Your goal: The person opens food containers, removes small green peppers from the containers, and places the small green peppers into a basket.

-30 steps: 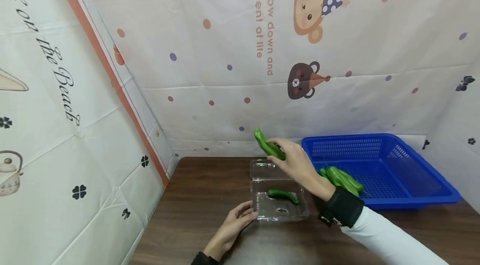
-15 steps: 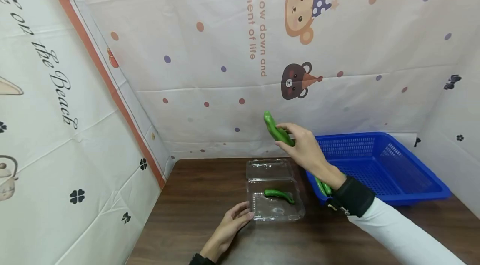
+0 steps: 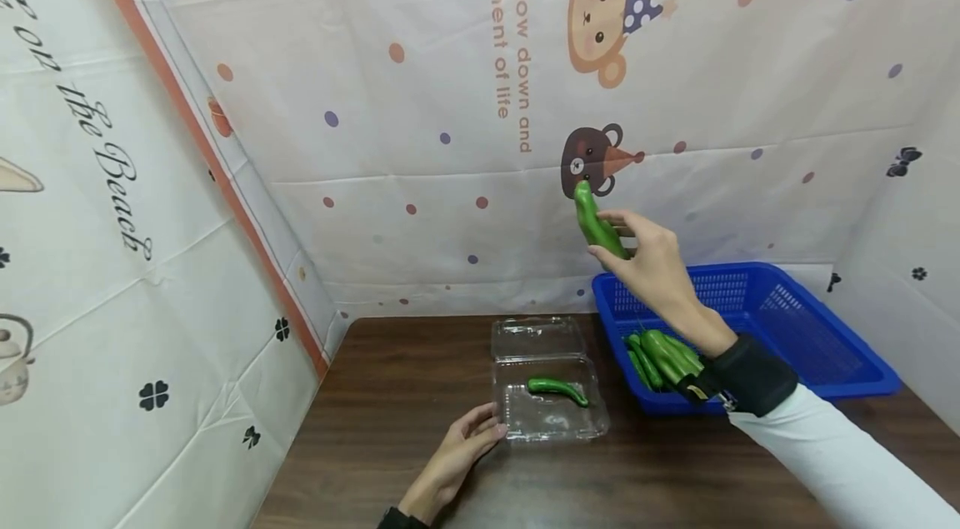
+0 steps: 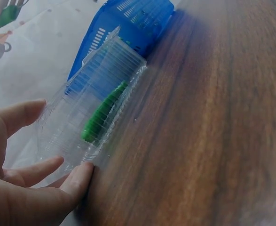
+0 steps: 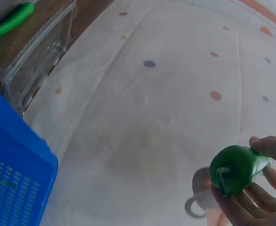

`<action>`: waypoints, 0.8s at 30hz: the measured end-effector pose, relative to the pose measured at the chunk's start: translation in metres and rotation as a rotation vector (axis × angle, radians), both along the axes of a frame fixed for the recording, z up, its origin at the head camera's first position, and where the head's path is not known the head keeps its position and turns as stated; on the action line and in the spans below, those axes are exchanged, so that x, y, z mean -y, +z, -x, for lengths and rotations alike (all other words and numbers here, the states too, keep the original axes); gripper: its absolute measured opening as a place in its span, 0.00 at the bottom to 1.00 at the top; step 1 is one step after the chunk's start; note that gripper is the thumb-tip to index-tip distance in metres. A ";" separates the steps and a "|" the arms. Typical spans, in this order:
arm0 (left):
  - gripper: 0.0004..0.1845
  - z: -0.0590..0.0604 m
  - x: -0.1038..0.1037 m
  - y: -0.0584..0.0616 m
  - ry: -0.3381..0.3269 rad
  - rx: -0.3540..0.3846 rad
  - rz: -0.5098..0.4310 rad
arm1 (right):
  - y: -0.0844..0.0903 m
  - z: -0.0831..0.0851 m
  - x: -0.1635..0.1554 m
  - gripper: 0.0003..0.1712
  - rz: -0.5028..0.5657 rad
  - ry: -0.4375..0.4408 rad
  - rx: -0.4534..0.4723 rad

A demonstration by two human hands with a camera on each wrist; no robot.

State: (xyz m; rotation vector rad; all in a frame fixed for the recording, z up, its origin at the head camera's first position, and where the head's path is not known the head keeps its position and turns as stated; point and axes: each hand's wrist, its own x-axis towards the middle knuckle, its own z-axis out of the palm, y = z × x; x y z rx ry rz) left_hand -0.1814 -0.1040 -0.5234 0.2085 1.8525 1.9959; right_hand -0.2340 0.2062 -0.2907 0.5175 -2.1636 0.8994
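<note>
The right hand (image 3: 651, 256) is pinching a green pepper (image 3: 595, 222) between thumb and fingers, holding it high in the air above the far left corner of the blue basket (image 3: 817, 346). The right wrist view is showing the pepper's blunt end (image 5: 234, 170), which the head view is not giving. The left hand (image 3: 457, 454) is lying on the table (image 3: 390, 429) with relaxed fingers touching the near left corner of the clear plastic box (image 3: 551, 421). Only the left wrist view is showing these fingertips (image 4: 79, 176) pressing the box wall, it seems. Another pepper (image 3: 557, 389) is lying inside the box, and more peppers (image 3: 660, 356) are resting in the basket.
</note>
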 end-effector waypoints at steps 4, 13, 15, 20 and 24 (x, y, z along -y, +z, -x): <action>0.40 0.001 0.000 0.000 0.002 0.009 -0.003 | 0.003 -0.002 -0.012 0.27 0.021 -0.057 -0.021; 0.41 0.002 0.001 -0.003 0.007 0.018 0.004 | -0.002 -0.009 -0.041 0.29 0.051 -0.141 -0.020; 0.41 0.001 0.002 -0.002 0.010 0.015 0.005 | -0.005 -0.008 -0.048 0.29 0.059 -0.154 -0.014; 0.42 0.003 0.000 0.000 0.011 0.003 -0.007 | -0.012 -0.002 -0.062 0.30 0.056 -0.205 -0.007; 0.42 0.002 -0.002 -0.001 0.012 0.009 -0.002 | -0.025 -0.002 -0.070 0.31 0.016 -0.227 0.003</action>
